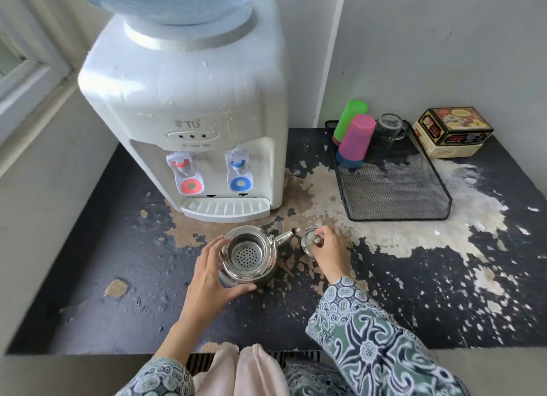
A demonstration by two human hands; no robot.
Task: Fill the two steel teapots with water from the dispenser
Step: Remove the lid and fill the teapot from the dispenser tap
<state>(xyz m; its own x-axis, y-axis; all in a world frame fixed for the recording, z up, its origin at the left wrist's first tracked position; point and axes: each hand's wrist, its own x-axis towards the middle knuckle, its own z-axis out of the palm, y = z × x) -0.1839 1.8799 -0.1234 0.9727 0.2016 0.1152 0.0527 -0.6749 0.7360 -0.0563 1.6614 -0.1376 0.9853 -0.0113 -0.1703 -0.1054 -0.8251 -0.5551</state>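
One steel teapot [268,270] stands on the dark worn counter just in front of the white water dispenser [189,108]. Its top is uncovered and a perforated strainer basket [246,252] sits inside; the spout points right. My left hand [211,273] wraps around the pot's left side. My right hand [330,252] holds the pot's steel lid [307,242] by its knob, tilted, just right of the spout. The dispenser has a red tap [185,173] and a blue tap [239,172] above a drip tray [226,207]. Only one teapot is in view.
A black mesh tray [396,194] at the right holds upturned green, pink and blue cups [353,139] and a glass mug [387,129]. A printed tin box [453,131] stands beyond it by the wall. The counter's paint is peeling in pale patches.
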